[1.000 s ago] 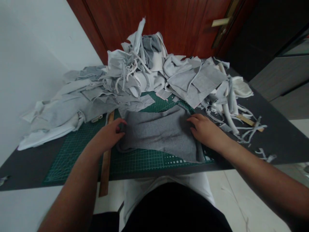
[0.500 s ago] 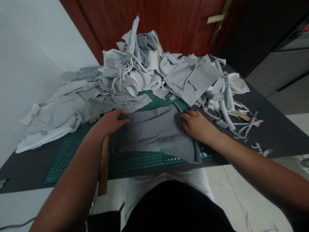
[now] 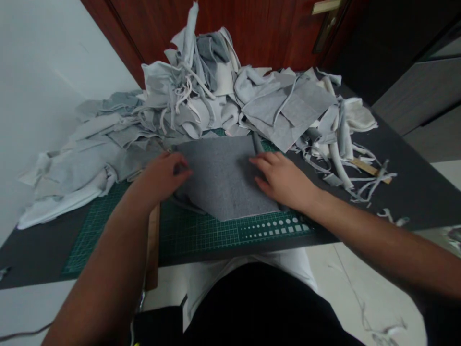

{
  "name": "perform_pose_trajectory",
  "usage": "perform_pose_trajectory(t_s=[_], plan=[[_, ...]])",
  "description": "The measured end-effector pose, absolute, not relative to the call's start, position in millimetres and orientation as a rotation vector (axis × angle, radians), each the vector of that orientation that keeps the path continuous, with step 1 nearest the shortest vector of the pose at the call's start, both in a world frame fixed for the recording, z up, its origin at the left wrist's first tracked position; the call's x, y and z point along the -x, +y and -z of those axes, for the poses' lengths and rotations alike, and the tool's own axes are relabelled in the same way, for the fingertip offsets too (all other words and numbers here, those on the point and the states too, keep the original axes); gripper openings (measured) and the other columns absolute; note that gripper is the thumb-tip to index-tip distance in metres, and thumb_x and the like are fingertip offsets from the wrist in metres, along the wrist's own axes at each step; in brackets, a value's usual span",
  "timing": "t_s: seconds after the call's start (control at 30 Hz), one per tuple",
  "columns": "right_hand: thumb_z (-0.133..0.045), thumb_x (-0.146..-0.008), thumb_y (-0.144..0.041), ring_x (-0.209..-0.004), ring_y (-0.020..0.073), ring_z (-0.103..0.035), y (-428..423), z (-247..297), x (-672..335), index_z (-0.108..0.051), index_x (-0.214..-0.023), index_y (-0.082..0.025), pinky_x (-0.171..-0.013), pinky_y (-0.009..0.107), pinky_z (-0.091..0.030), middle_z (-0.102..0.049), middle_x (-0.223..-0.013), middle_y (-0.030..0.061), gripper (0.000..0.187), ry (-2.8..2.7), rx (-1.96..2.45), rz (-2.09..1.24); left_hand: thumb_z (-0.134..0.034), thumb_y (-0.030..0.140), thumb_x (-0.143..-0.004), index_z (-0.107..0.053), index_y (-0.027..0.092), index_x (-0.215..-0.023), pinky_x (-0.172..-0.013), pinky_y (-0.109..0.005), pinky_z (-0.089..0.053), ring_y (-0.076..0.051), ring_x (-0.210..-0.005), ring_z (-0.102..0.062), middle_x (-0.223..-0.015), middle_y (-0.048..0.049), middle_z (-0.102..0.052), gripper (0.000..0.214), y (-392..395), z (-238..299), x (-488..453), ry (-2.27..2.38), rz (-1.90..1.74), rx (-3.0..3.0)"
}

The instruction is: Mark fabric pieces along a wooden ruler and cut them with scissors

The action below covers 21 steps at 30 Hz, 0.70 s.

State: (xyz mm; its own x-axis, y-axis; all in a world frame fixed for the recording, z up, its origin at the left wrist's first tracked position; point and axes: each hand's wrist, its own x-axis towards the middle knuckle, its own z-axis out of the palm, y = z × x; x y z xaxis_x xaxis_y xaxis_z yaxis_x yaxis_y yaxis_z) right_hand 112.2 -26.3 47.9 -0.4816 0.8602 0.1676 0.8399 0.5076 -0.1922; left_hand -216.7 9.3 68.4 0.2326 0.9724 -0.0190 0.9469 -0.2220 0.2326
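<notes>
A dark grey piece of fabric (image 3: 219, 178) lies spread over the green cutting mat (image 3: 201, 235), mostly smooth, with its edges curling at the left and right. At its left edge is my left hand (image 3: 160, 178), a little blurred, with a gap between thumb and forefinger; whether it touches the cloth I cannot tell. My right hand (image 3: 281, 180) rests on or just over the right part of the fabric, fingers spread. Partly under my left forearm, a wooden ruler (image 3: 153, 245) sticks out past the table's front edge.
A large heap of grey and white fabric scraps (image 3: 216, 105) fills the back of the dark table (image 3: 414, 192). Thin cloth strips and another wooden ruler (image 3: 370, 169) lie at the right. Behind stand a wooden door (image 3: 252, 33) and a white wall (image 3: 54, 62).
The grey fabric has shifted away from me and lies flatter, its front edge uncovering more of the mat. My right hand has moved left and inward over it.
</notes>
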Motion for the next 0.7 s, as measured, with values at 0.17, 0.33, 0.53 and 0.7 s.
perform_pose_trajectory(t_s=[0.17, 0.33, 0.53, 0.7], plan=[[-0.059, -0.097, -0.024, -0.119, 0.0323, -0.061, -94, -36, -128, -0.070, -0.121, -0.018, -0.104, 0.053, -0.053, -0.065, -0.131, 0.0147, 0.027, -2.680, 1.216, -0.382, -0.072, 0.032, -0.080, -0.070, 0.033, -0.111, -0.097, -0.048, -0.046, -0.030, -0.112, -0.059, -0.119, -0.0044, -0.063, 0.031, -58, -54, 217, 1.351, 0.103, -2.348], [-0.057, -0.091, -0.009, -0.126, 0.0343, -0.058, -111, -28, -154, -0.068, -0.128, -0.015, -0.109, 0.054, -0.052, -0.061, -0.139, 0.0169, 0.040, -2.650, 1.375, -0.235, -0.054, 0.023, -0.088, -0.070, 0.028, -0.099, -0.094, -0.055, -0.045, -0.035, -0.114, -0.057, -0.115, -0.0089, -0.065, 0.020, -73, -51, 229, 1.589, 0.109, -2.434], [-0.052, -0.090, -0.003, -0.124, 0.0324, -0.062, -107, -23, -156, -0.067, -0.130, -0.012, -0.108, 0.049, -0.056, -0.060, -0.138, 0.0188, 0.044, -2.626, 1.440, -0.217, -0.050, 0.018, -0.085, -0.073, 0.031, -0.113, -0.096, -0.056, -0.042, -0.036, -0.116, -0.058, -0.121, -0.0079, -0.070, 0.039, -68, -43, 225, 1.633, 0.122, -2.503], [-0.053, -0.094, -0.009, -0.103, 0.0283, -0.071, -112, -33, -156, -0.072, -0.107, -0.014, -0.096, 0.047, -0.061, -0.068, -0.115, 0.0149, 0.023, -2.562, 1.461, -0.297, -0.048, 0.019, -0.081, -0.070, 0.024, -0.085, -0.099, -0.054, -0.044, -0.032, -0.106, -0.064, -0.101, -0.0067, -0.074, 0.022, -67, -50, 247, 1.553, 0.032, -2.460]])
